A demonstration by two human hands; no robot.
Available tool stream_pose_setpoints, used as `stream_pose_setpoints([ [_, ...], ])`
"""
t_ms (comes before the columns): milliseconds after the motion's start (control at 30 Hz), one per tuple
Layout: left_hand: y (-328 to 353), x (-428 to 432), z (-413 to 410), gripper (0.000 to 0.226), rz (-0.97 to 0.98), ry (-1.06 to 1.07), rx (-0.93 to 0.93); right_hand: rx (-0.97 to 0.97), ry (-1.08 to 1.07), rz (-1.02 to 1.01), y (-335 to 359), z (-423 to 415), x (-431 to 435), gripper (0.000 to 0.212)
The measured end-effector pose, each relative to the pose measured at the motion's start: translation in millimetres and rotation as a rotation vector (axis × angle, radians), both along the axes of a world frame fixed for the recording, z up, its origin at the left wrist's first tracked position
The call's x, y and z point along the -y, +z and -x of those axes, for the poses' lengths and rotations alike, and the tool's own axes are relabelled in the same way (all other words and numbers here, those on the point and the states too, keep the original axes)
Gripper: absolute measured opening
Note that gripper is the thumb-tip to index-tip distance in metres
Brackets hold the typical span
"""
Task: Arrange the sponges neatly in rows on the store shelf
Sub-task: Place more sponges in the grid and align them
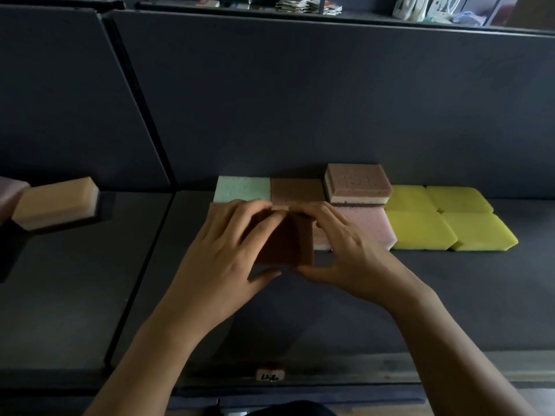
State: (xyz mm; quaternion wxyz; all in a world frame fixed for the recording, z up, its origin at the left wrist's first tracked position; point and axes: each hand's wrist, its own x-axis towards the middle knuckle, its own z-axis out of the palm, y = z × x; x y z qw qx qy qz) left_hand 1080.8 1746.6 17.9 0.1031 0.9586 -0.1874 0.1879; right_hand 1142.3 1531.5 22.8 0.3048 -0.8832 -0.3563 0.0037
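My left hand (228, 244) and right hand (342, 250) grip a dark brown rectangular foam sponge (285, 241) on the dark grey store shelf (405, 295), fingers curled over its far edge and thumbs pressed against its near edge. It sits in the front row, just before a mint-green square sponge (243, 189) and a brown square sponge (297, 190), beside a pale pink sponge (366, 223). To the right, 4 yellow sponges (450, 217) form 2 rows of 2, while an orange-and-white sponge (57, 201) lies well apart on the left.
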Motion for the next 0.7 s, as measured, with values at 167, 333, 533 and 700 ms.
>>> stream_pose_setpoints([
  [167, 0.0, 2.9, -7.0, 0.066, -0.016, -0.016, -0.002, -0.003, -0.006, 0.009, -3.6, -3.7, 3.7, 0.082],
  [333, 4.2, 4.1, -15.7, 0.061, 0.014, -0.016, 0.003, -0.010, -0.020, 0.101, 2.2, -9.8, 11.6, 0.101],
  [533, 10.5, 5.0, -33.3, 0.061, 0.053, 0.010, -0.010, 0.077, -0.140, 0.027, 3.9, -29.1, 32.3, 0.078],
  [700, 11.7, 13.3, -54.6, 0.058, 0.061, 0.023, -0.008, 0.330, -0.295, 0.070, -9.8, -57.0, 42.6, 0.054],
])
